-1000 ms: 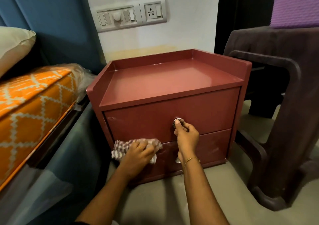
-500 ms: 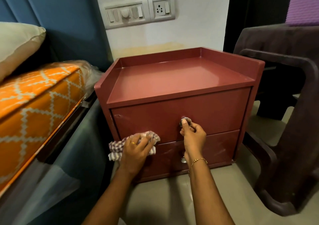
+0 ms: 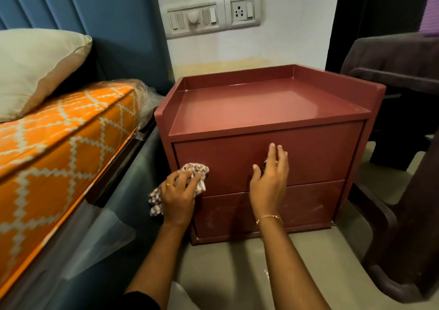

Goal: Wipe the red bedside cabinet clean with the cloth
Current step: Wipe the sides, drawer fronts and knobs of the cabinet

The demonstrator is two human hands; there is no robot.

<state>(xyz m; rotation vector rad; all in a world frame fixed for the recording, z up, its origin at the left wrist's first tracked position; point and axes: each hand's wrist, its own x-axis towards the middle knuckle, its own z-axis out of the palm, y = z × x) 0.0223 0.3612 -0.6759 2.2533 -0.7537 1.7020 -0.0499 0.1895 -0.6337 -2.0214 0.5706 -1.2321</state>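
Now the left hand (image 3: 179, 192) clamps the cloth (image 3: 190, 179) against the red cabinet (image 3: 266, 105) front's near-left; the right hand (image 3: 269, 179), fingers spread, seemingly covers the knob, so wiping pressure could slide an unbraced drawer.

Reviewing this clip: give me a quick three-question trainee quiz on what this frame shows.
1. True or false: the cloth is pressed on the cabinet's top surface.
2. Which hand holds the cloth? A) left hand B) right hand
3. Fill in: the right hand's fingers are spread over the upper drawer's ____.

Key: 1. False, it is on the upper drawer front. 2. A. 3. knob, mostly hidden.
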